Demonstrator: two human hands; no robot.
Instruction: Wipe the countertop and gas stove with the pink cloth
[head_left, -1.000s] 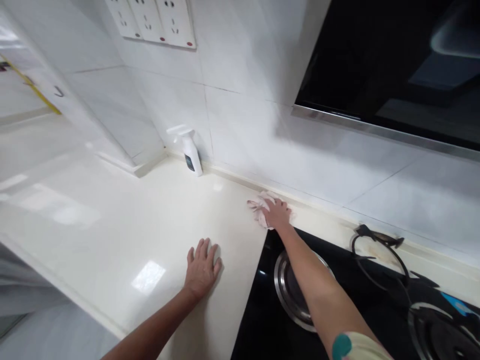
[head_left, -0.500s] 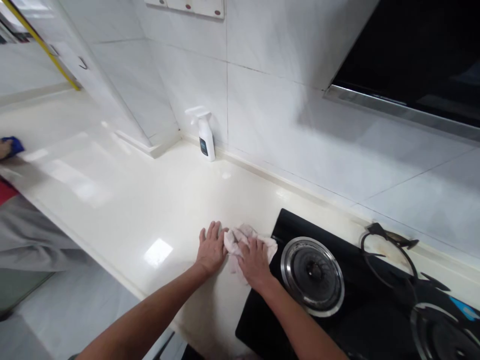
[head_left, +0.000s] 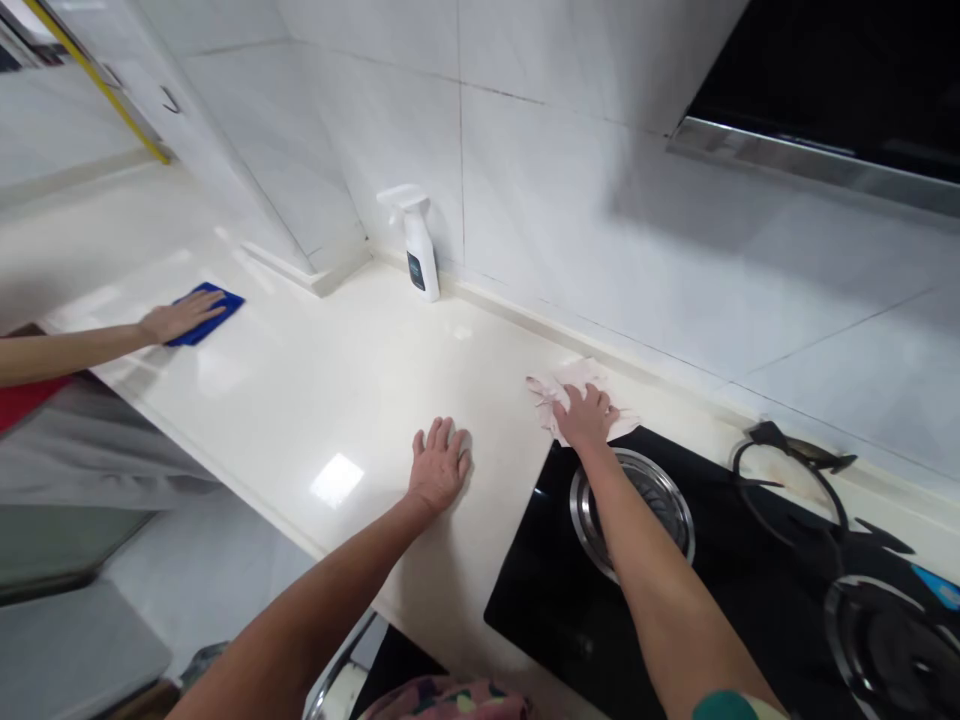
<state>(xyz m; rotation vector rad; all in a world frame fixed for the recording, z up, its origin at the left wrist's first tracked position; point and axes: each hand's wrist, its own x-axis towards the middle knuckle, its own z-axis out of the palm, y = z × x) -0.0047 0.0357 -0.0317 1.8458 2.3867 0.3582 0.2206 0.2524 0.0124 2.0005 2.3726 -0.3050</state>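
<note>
My right hand [head_left: 586,417] presses flat, fingers spread, on a pale pink cloth [head_left: 561,383] lying on the cream countertop [head_left: 315,380] at the far corner of the black gas hob [head_left: 675,600], near the wall. My left hand [head_left: 439,468] lies flat with fingers apart on the bare countertop, left of the hob's edge, holding nothing.
A white spray bottle [head_left: 420,243] stands against the tiled wall. Another person's hand [head_left: 176,318] rests on a blue cloth [head_left: 208,308] at the far left. A burner [head_left: 660,500] sits under my right forearm; a loose pan support [head_left: 795,475] lies beyond. The range hood [head_left: 825,90] hangs upper right.
My right hand slid the pink cloth away from my left hand toward the wall. My left hand stayed put. Another person's hand with a blue cloth came onto the counter at left.
</note>
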